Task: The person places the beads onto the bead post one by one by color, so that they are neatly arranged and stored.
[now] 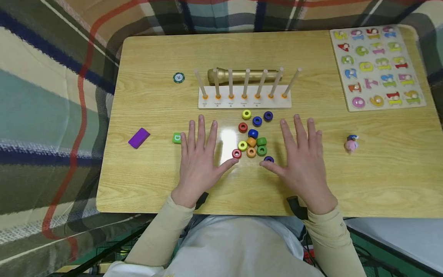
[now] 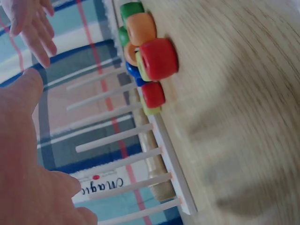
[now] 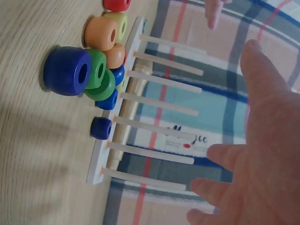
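Note:
My left hand (image 1: 199, 161) is held with fingers straight and spread, left of a loose group of coloured beads. On the other side my right hand (image 1: 304, 165) has the same spread pose, and neither holds anything. Between them lie red, orange, yellow, green and blue beads, among them an orange bead (image 1: 251, 152) and a red bead (image 3: 117, 3). A dark blue bead (image 1: 268, 159) is partly hidden by the right thumb. Beyond the beads stands a white peg rack (image 1: 244, 102) with several bare upright pegs. A green block (image 1: 176, 138) sits beside the left fingers, partly covered.
Behind the rack lies a gold cylinder (image 1: 238, 75). A round chip (image 1: 179, 77) and a purple block (image 1: 139, 138) are on the left. To the right are a small figurine (image 1: 351, 144) and a number puzzle board (image 1: 378, 69). Plaid cloth (image 1: 221, 17) borders the table.

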